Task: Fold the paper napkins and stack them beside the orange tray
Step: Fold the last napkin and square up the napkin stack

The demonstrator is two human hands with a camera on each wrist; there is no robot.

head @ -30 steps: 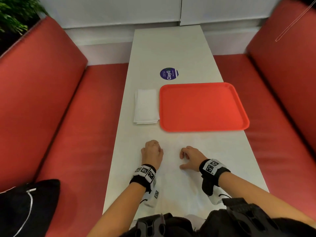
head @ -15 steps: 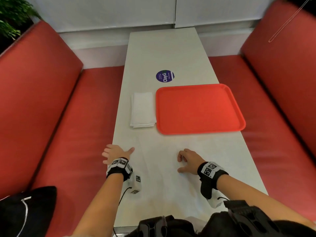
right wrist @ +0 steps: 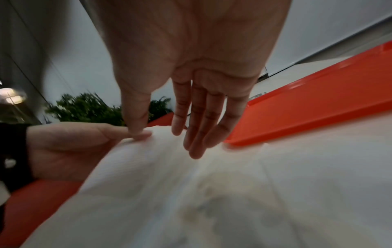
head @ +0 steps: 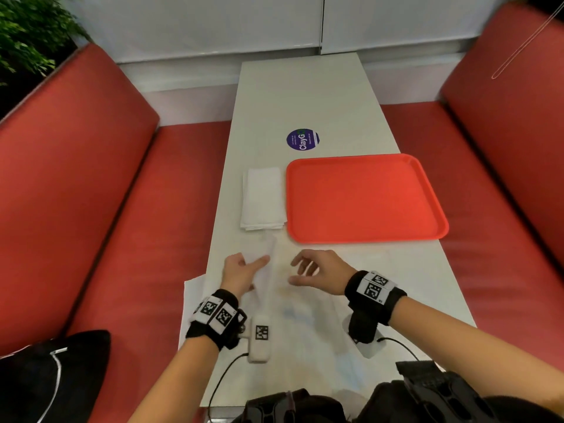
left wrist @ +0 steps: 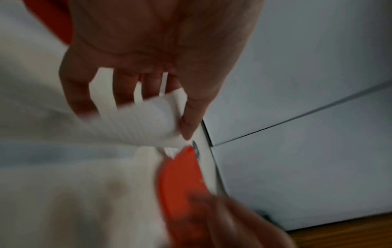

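Observation:
A large white paper napkin (head: 305, 325) lies spread over the near end of the table, its left side hanging past the table edge. My left hand (head: 247, 267) pinches one edge of it between thumb and fingers and holds that edge raised; in the left wrist view the napkin (left wrist: 144, 124) curls across the fingers. My right hand (head: 294, 271) hovers just right of it with straight, spread fingers (right wrist: 197, 134) over the paper, holding nothing. The orange tray (head: 363, 196) lies further up the table. A stack of folded napkins (head: 262, 203) sits against its left side.
The narrow white table (head: 305, 96) runs between two red bench seats (head: 137, 239). A round purple sticker (head: 302, 139) is beyond the tray. A black bag (head: 52, 377) lies on the left seat, and a plant (head: 27, 29) stands at the far left.
My left hand went out to the table's left edge, then came back to the middle holding the napkin's edge raised. My right hand lifted off the table and uncurled its fingers.

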